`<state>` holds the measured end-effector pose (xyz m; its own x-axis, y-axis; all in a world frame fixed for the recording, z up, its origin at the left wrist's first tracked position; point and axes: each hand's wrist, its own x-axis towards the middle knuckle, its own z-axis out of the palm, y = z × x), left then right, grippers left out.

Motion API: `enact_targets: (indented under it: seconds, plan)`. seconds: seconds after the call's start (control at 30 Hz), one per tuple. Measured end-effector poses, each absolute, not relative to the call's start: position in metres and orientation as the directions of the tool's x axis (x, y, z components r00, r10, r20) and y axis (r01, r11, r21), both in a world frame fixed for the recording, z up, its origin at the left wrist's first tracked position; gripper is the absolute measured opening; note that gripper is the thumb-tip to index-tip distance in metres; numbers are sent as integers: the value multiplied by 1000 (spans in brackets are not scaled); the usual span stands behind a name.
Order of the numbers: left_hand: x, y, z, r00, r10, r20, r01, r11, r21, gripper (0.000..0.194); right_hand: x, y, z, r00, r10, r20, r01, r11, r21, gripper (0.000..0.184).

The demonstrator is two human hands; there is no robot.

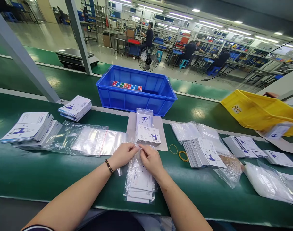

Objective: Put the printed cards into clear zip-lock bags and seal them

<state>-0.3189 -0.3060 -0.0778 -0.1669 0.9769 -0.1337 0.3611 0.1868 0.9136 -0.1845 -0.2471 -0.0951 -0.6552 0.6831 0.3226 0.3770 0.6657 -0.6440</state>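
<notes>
Green table (84, 175); clear plastic bag (138, 159) pinched between hands (137, 155), booklets below.

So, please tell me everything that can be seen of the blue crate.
The blue crate looks like plastic: rectangular, open-topped, with ribbed walls and a projecting rim. It stands upright on the green surface, beyond the left hand and right hand, neither touching it. Inside lies a multicoloured row of items.

We see a clear bag (137, 157), pinched at its top, over bagged white booklets (139, 180), flat, overlapping, nearer us than the blue bin (134, 100).
</notes>
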Motion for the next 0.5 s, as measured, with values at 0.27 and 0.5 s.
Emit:
enact_targets:
  seconds: [0.27, 0.5]
  plan:
    - [-317, -301, -80, -219, 938, -267, -101, 250, 963, 23, -183, -248, -90, -685, 610, 399, 274, 722, -635, 28]
    - [-312, -303, -82, -226, 962, -155, 27, 165, 986, 23, -183, -248, -83, -658, 701, 276, 317, 590, -743, 12]
